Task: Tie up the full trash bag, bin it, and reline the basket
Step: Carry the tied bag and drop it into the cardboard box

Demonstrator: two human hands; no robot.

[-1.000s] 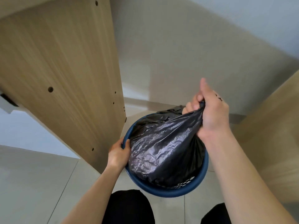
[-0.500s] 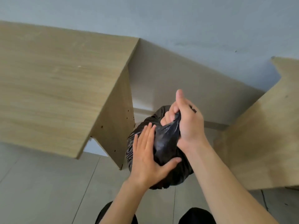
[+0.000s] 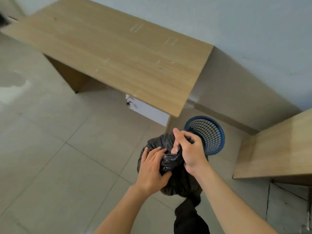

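Observation:
A full black trash bag (image 3: 179,181) hangs in the air in front of me, clear of the floor. My right hand (image 3: 190,151) grips the gathered neck of the bag from above. My left hand (image 3: 151,169) holds the bag's upper left side, thumb and fingers wrapped round the bunched plastic just below the neck. The blue mesh basket (image 3: 211,134) stands on the floor behind the bag, to its right, with no liner in it.
A long wooden desk (image 3: 121,53) runs along the wall at the left and centre. A second wooden desk (image 3: 276,149) juts in at the right. The basket stands in the gap between them. Grey floor tiles (image 3: 67,149) spread out at the left. A dark trouser leg (image 3: 189,218) shows below the bag.
The bag has come up out of the basket, which stays on the floor. My left hand left the basket rim and took hold of the bag. My view rose well above the desks.

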